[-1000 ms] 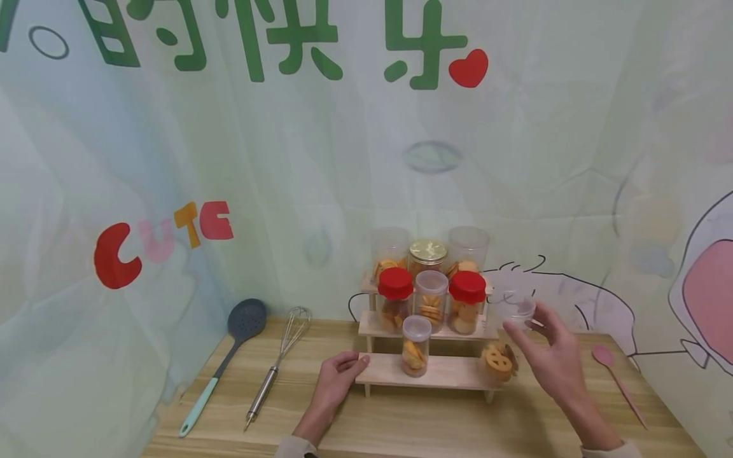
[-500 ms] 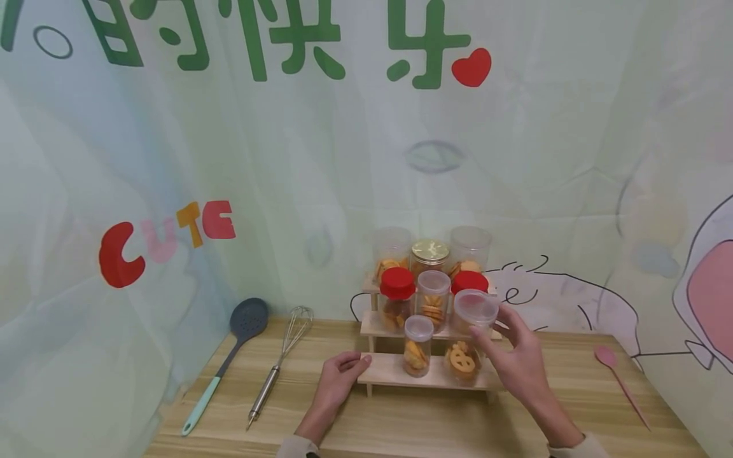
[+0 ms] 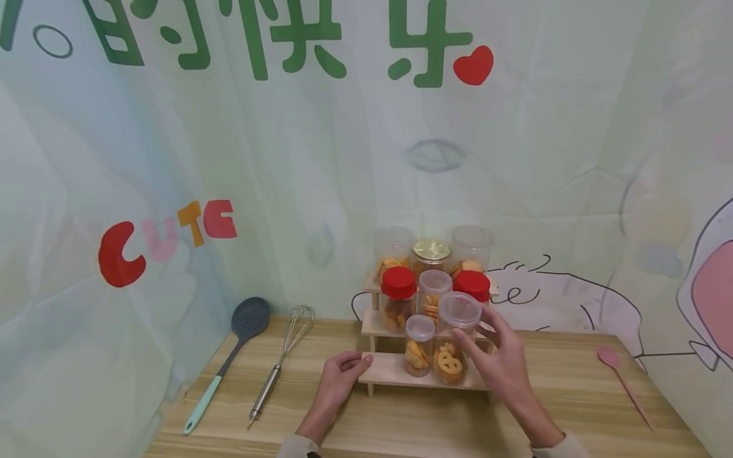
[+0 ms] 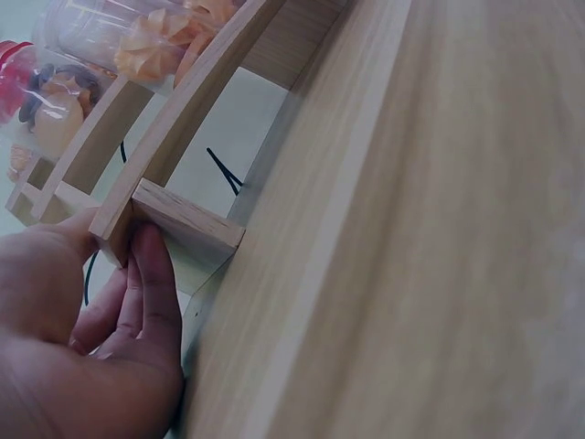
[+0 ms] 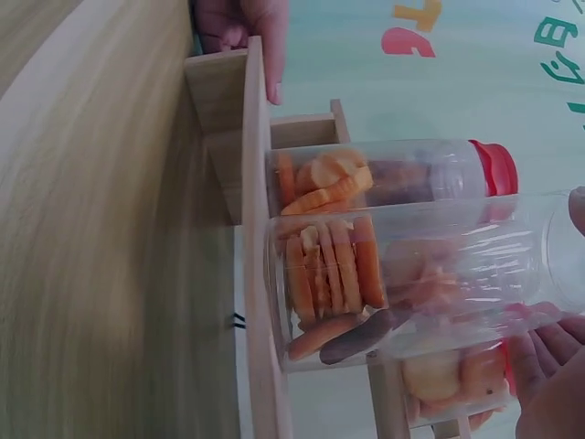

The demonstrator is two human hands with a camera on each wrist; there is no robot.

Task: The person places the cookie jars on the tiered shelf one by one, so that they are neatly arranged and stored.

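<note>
A three-step wooden display rack (image 3: 385,371) holds clear jars of cookies. At its lowest step's left end, my left hand (image 3: 339,385) pinches the board between thumb and fingers; the left wrist view shows the fingers curled under the board (image 4: 174,119). My right hand (image 3: 504,359) grips a tall clear cookie jar (image 3: 449,364) near its lid, thumb in front. The jar is upright on the lowest step, with pretzel-shaped and stacked cookies low inside. Just left of it stands a smaller cookie jar (image 3: 418,356), touching or nearly so.
Two red-lidded jars (image 3: 398,299) flank a clear-lidded jar (image 3: 433,283) on the middle step. A gold-lidded jar (image 3: 432,251) stands between two tall jars on top. A slotted spatula (image 3: 249,318) and whisk (image 3: 275,375) lie left, a pink spoon (image 3: 624,385) right.
My right hand has brought the tall cookie jar leftward, from beyond the lowest step's right end to beside the smaller jar. The left hand has kept its place on the rack.
</note>
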